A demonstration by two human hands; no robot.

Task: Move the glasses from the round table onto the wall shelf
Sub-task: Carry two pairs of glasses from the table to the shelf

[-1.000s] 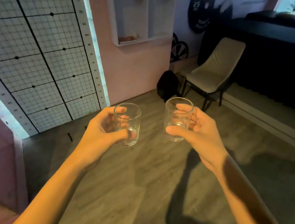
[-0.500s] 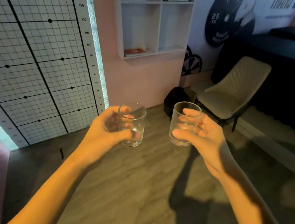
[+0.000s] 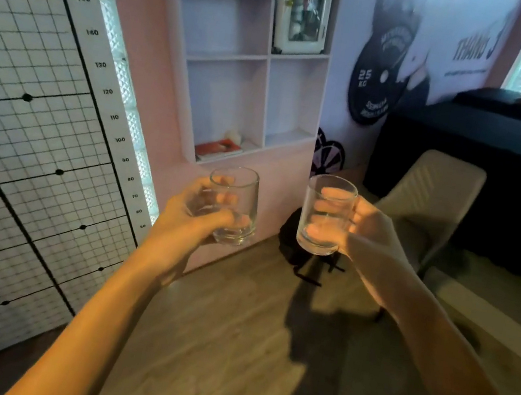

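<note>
My left hand [image 3: 190,220] grips a clear empty glass [image 3: 234,206], held upright in front of me. My right hand [image 3: 370,237] grips a second clear glass [image 3: 327,214], also upright, a little higher and to the right. Both glasses hang over the wooden floor. The white wall shelf [image 3: 242,55] with several open compartments stands straight ahead on the pink wall, above and behind the glasses. The round table is out of view.
A red book [image 3: 219,149] and a small pale object lie in the shelf's lower left compartment; a framed picture [image 3: 303,6] fills the upper right one. A beige chair [image 3: 432,200] and a black bag [image 3: 293,238] stand at the right. A grid-patterned height chart [image 3: 32,122] covers the left wall.
The shelf has grown larger and nearer in view as I moved toward it. Both hands have risen with their glasses still held.
</note>
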